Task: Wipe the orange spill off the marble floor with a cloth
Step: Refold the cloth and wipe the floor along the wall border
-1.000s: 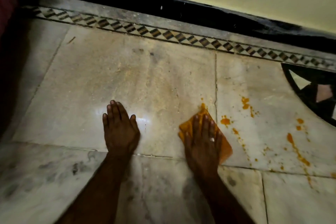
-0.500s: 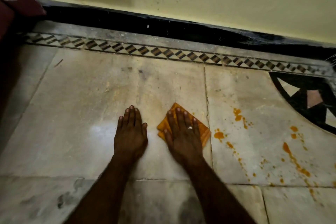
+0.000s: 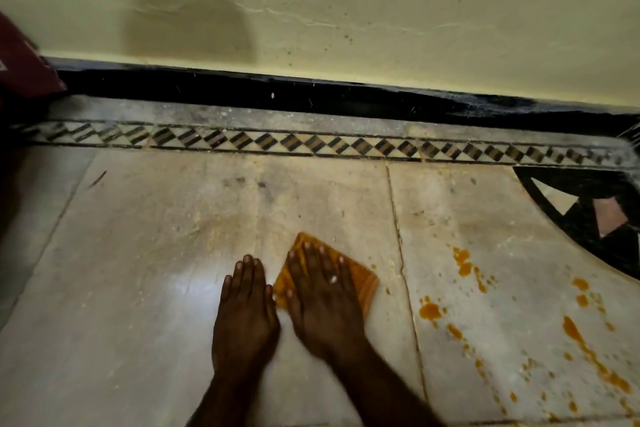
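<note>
The marble floor (image 3: 145, 253) runs up to a black skirting (image 3: 311, 97) under a cream wall (image 3: 346, 28). Orange spill (image 3: 430, 311) dots the right slab. The right hand (image 3: 322, 295) lies flat, fingers spread, pressing a folded orange cloth (image 3: 360, 279). The left hand (image 3: 244, 305) rests flat just beside it, fingers together.

Open marble floor (image 3: 145, 253) left of hands.
</note>
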### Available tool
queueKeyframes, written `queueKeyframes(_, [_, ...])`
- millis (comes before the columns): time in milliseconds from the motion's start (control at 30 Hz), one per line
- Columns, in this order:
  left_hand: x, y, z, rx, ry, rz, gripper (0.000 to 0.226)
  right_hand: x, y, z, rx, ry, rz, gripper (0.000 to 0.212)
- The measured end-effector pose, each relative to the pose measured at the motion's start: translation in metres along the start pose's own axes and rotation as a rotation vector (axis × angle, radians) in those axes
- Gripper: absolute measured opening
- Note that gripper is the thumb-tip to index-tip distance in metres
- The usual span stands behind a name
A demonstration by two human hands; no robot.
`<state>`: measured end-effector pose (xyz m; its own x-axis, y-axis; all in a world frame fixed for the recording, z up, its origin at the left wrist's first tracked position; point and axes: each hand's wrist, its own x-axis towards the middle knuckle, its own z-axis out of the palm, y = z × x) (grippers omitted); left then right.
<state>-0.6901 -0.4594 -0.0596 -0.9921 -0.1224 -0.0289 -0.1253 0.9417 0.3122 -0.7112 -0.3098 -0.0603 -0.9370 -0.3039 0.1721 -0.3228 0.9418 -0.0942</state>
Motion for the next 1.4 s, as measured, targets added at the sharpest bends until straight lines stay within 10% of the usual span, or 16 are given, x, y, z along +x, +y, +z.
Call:
queueKeyframes(300, [0.0, 0.007, -0.001, 0.104, 0.012, 0.0, 0.061, -0.01, 0.051, -0.01, -0.096, 0.031, 0.545, 0.064])
queueKeyframes(567, [0.004, 0.002, 0.008, 0.094, 0.082, 0.034, 0.058, 0.085, -0.008, 0.02, 0.05, 0.046, 0.108, 0.057])
queueKeyframes(967, [0.001, 0.006, 0.004, 0.131, -0.009, 0.007, 0.063, -0.031, 0.041, -0.016, -0.055, 0.052, 0.692, 0.062])
queueKeyframes(1200, [0.001, 0.007, 0.004, 0.152, -0.009, 0.065, 0.064, -0.016, -0.004, -0.004, 0.056, 0.037, 0.325, 0.061])
queueKeyframes(1400, [-0.001, 0.011, 0.001, 0.114, -0.007, 0.05, 0.064, -0.041, 0.093, -0.02, -0.065, -0.019, 0.477, 0.063])
